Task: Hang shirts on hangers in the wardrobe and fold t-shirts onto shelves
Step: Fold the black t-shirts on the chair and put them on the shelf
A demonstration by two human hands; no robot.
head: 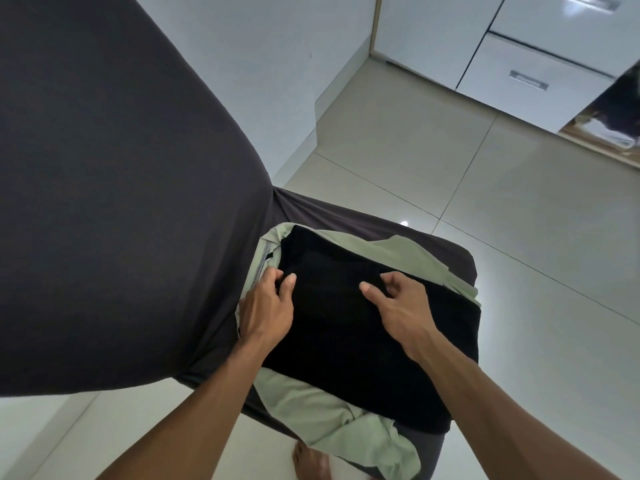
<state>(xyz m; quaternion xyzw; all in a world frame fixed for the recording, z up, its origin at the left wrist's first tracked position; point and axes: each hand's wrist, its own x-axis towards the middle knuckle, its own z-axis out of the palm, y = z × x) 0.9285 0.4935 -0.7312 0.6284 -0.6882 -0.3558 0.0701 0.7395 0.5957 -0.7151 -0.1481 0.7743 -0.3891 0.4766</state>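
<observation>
A black t-shirt (pixel 349 327) lies partly folded on the seat of a chair with a dark grey cover (pixel 121 202). Under it is a pale green shirt (pixel 332 414), spilling over the seat's front edge. My left hand (pixel 268 306) pinches the black fabric at its left edge, near the chair back. My right hand (pixel 398 303) grips a fold of the black t-shirt near its top middle, fingers curled into the cloth.
The chair's tall back fills the left of the view. White wardrobe drawers (pixel 526 77) with metal handles stand at the back right, with an open compartment (pixel 613 129) holding folded clothes. A glossy tiled floor (pixel 485 188) lies between. A bare foot (pixel 311 460) shows below the seat.
</observation>
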